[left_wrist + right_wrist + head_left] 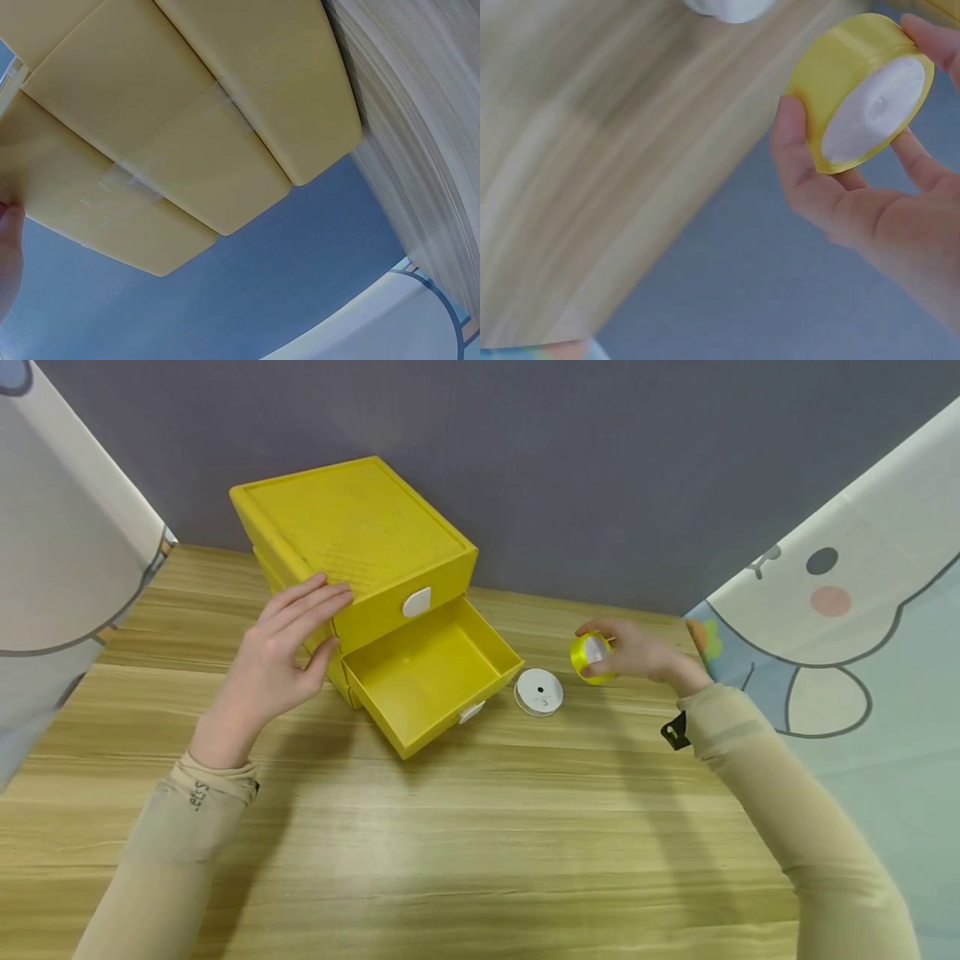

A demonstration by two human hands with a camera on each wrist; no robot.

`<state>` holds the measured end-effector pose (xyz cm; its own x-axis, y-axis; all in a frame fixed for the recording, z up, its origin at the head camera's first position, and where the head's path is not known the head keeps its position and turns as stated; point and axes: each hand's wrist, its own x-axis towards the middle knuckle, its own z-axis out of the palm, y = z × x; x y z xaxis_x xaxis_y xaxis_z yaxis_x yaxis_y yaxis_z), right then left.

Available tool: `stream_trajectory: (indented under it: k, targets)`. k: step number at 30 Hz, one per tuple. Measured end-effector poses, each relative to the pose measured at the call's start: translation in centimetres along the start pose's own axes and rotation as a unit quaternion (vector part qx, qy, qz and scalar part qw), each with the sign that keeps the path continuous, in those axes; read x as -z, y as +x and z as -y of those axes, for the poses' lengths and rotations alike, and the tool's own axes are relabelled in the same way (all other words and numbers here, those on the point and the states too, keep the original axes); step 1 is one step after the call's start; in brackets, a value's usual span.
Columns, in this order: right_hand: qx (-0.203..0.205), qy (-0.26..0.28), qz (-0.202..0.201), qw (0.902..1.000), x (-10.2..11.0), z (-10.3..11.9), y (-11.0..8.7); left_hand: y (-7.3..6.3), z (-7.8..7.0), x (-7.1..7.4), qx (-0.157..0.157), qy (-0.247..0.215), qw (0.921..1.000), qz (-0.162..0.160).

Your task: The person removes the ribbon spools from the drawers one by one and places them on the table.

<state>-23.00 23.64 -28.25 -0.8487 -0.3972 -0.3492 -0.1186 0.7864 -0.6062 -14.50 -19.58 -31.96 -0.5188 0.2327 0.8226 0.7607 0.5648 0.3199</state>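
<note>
A yellow roll of ribbon [578, 658] with a white core is held between the thumb and fingers of my right hand [633, 650], above the table's right side. In the right wrist view the thumb and fingers grip the ribbon roll [847, 56] by its rim. My left hand [273, 656] rests with straight fingers on the front left edge of a yellow drawer cabinet [352, 522]. The cabinet's side [165, 112] fills much of the left wrist view. One lower drawer [420, 685] is pulled out, with nothing inside it. A white spool [538, 692] lies just right of that drawer.
The wooden table [465, 843] runs under everything. A dark grey wall [585, 468] stands behind the cabinet. Cloth printed with cartoon figures [840, 610] hangs at the right, and similar cloth [67, 510] at the left. The upper drawer, with a white handle [417, 602], is closed.
</note>
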Motion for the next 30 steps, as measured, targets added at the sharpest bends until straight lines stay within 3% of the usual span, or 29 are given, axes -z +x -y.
stream_trajectory:
  k: [4,11,20,30]
  targets:
    - [-0.024,0.013,0.006,0.9996,-0.6,-1.8,0.3,0.0,0.0,0.0,0.002,0.0,1.0,0.001]
    - [-0.058,-0.01,0.011,0.9982,-1.5,-4.6,0.9,0.0,0.0,-0.1,-0.001,-0.001,1.0,-0.001]
    - [-0.054,-0.009,0.014,0.9984,-3.5,-7.0,1.4,0.0,0.0,-0.1,-0.002,0.002,1.0,-0.001]
    - [-0.057,-0.003,0.015,0.9983,-5.0,-7.9,1.9,0.1,0.0,-0.1,-0.002,0.0,1.0,-0.003]
